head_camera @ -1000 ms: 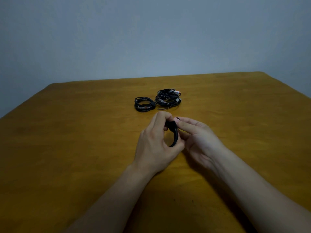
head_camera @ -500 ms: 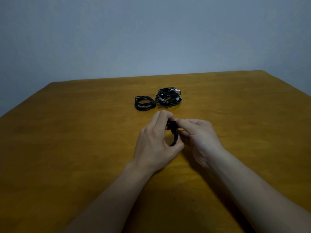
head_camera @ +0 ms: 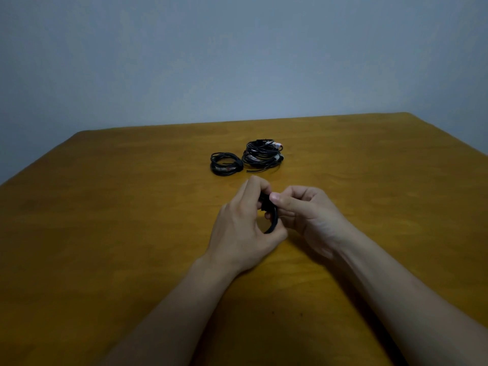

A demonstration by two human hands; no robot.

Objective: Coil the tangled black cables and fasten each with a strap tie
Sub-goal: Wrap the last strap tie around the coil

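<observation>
Fastening looks to me like the step in hand. A small coil of black cable stands upright between both hands, just above the desk. The left hand curls round the coil's left side, and the right hand pinches its top, thumb pressed close against the left fingers. A dark lump sits under that pinch. I take it for the strap tie, but it is too small and dim to be sure.

Beyond the fingers and well apart from them lie two more bundles: a flat coil to the far left and a taller, looser heap just beside it, one end trailing out.

My judgement is that the next move calls for drawing the strap snug round the loops and closing it, without letting the coil spring open.
</observation>
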